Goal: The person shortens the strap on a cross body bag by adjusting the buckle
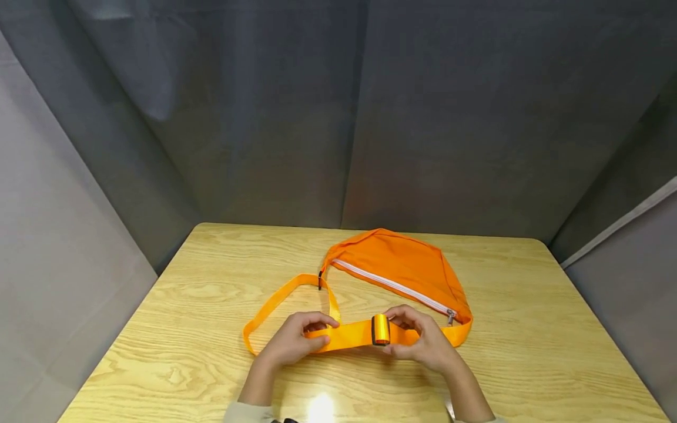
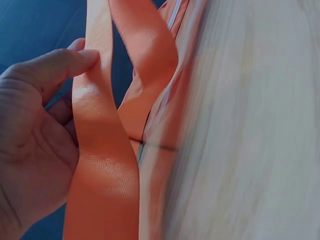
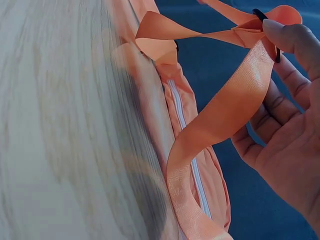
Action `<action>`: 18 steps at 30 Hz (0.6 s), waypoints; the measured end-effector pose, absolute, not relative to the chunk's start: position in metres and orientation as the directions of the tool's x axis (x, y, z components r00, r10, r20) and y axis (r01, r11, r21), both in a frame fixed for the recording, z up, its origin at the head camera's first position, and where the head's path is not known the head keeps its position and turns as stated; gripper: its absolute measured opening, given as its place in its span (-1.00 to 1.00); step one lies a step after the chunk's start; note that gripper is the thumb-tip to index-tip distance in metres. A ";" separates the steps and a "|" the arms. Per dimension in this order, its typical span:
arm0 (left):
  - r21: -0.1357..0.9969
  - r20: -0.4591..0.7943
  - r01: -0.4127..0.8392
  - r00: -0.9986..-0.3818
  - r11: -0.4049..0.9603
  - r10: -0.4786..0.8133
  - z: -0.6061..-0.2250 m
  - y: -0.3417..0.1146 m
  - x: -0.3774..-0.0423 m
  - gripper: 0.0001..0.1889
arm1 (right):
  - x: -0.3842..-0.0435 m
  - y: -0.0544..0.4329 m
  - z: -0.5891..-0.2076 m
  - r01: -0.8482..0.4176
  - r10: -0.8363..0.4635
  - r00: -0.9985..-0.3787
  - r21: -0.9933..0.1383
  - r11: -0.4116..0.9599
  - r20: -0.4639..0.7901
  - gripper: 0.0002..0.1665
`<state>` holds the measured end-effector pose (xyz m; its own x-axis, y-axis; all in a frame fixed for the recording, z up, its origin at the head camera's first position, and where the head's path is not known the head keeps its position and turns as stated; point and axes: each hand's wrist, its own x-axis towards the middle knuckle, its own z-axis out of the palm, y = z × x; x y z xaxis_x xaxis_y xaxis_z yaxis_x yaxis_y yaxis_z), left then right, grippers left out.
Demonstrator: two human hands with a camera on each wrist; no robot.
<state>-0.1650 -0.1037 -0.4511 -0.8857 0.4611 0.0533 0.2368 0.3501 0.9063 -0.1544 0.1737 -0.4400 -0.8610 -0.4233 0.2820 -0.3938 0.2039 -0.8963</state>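
Note:
An orange bag (image 1: 404,264) with a white zipper (image 1: 391,286) lies on the table, its strap (image 1: 346,336) stretched between two hands in front of it. My left hand (image 1: 296,338) pinches the strap between thumb and fingers; the left wrist view shows the thumb pressed on the webbing (image 2: 102,130). At the strap's black slide buckle (image 1: 373,330), my right hand (image 1: 423,339) pinches with thumb and fingertips. A short loop of webbing (image 1: 382,329) bulges out through the buckle. In the right wrist view the strap (image 3: 225,110) curves down from that buckle toward the bag.
A slack loop of strap (image 1: 270,302) rests on the table to the left, joined to the bag by a small black ring (image 1: 319,279). The wooden table (image 1: 174,352) has dark curtains (image 1: 275,117) behind it and grey panels at both sides.

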 end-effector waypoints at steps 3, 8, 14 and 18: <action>0.916 0.043 0.216 -0.891 0.338 0.451 -0.446 -0.108 -0.162 -0.77 | -0.155 0.174 -0.440 -0.403 -0.432 -0.854 -0.894 0.194 0.291 -0.48; 0.912 0.046 0.230 -0.881 0.340 0.472 -0.462 -0.110 -0.168 -0.68 | -0.155 0.171 -0.440 -0.410 -0.446 -0.843 -0.896 0.173 0.300 -0.48; 0.897 0.056 0.267 -0.858 0.351 0.510 -0.480 -0.105 -0.178 -0.67 | -0.155 0.170 -0.438 -0.393 -0.442 -0.850 -0.903 0.171 0.286 -0.47; 0.893 0.078 0.294 -0.847 0.342 0.526 -0.482 -0.095 -0.182 -0.67 | -0.156 0.169 -0.437 -0.394 -0.451 -0.845 -0.905 0.159 0.288 -0.47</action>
<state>-0.1825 -0.0952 -0.4817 -0.8468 0.5261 0.0778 0.2942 0.3416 0.8926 -0.1560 0.1690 -0.4374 -0.8449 -0.4508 0.2881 -0.3936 0.1590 -0.9054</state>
